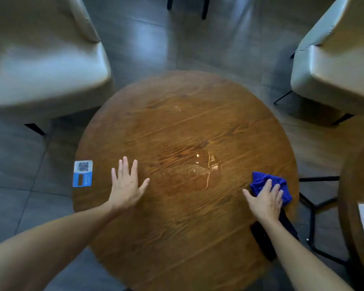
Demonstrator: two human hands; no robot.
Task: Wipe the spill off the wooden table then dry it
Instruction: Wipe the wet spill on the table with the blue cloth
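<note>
Round wooden table (183, 238) seen from above, pale chairs at far left (40, 59) and far right (340, 66). The spill (200, 171) lies right of the table's centre: a clear, glinting puddle with a bright thin edge, apparently whole and unsmeared. A smaller glint shows farther off, possibly a stray drop; too small to be sure. The left hand (125, 185) lies flat on the wood left of the puddle, fingers spread, holding nothing, seemingly bracing. The right hand (266, 201) presses palm-down on a blue cloth (261, 180) near the table's right edge, fingers extended over the bunched fabric rather than pinching it; the cloth sits just right of the puddle, not touching it. A dark flat object (263, 242) lies under the right forearm near the edge; what it is cannot be told. A card with a printed code (82, 173) sits at the left rim. Judgement: the wipe has not started, so wiping and drying both remain. No second dry cloth can be made out.
</note>
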